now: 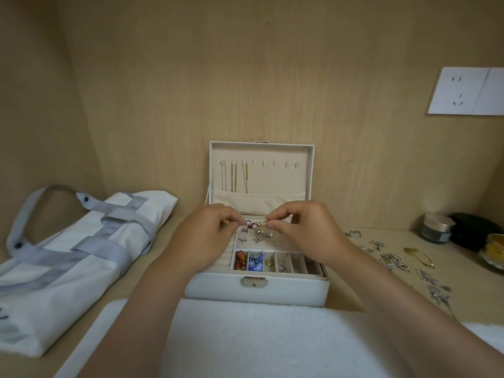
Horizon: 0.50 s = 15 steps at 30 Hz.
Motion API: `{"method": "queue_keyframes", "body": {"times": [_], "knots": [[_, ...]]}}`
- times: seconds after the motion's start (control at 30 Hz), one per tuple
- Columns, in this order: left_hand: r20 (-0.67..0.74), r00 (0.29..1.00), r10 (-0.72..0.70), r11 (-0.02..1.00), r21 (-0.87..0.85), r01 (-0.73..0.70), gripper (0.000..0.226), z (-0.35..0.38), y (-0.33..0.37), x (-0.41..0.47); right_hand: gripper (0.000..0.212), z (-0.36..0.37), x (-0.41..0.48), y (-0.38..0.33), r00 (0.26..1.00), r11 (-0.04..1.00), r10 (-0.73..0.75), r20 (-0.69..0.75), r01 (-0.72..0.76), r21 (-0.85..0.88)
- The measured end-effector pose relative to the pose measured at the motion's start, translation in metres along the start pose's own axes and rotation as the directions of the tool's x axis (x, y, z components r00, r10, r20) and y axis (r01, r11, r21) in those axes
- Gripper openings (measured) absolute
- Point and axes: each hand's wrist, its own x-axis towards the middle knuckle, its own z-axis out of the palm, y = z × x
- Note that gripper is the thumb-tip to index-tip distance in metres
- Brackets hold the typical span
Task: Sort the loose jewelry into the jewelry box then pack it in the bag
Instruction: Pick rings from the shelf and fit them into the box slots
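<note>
Hands [210, 236] [305, 230], earring [257, 224] over box [218, 291]; bag [81, 257] beside

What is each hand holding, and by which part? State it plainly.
One small beaded piece, over the open box. The left hand pinches its left end, the right hand its right end.

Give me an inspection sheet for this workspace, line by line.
Surface: wooden shelf, white towel at the near edge.
Job's things: jewelry box open, lid upright, some compartments filled; bag lying flat to its left; loose jewelry scattered to its right.
Clutter: grey jar, dark object, yellow jar at far right.
Grippers: left hand and right hand both pinch a beaded piece over the box.
Cables: nothing seen.
Surroundings: wooden walls, wall socket upper right.
</note>
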Motion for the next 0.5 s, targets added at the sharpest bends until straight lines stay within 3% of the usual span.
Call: {"method": "queue_keyframes", "body": {"times": [0.23, 0.5], "knots": [[0.135, 0.985, 0.105, 0.975, 0.182, -0.129, 0.023, 0.007, -0.007, -0.002, 0.005, 0.012, 0.007, 0.003, 0.991, 0.962, -0.104, 0.090, 0.123, -0.244], [0.092, 0.990, 0.106, 0.980, 0.161, -0.120, 0.027, 0.006, -0.009, -0.005, 0.008, 0.026, 0.017, -0.006, 0.962, 0.878, -0.150, 0.230, 0.236, -0.417]]}}
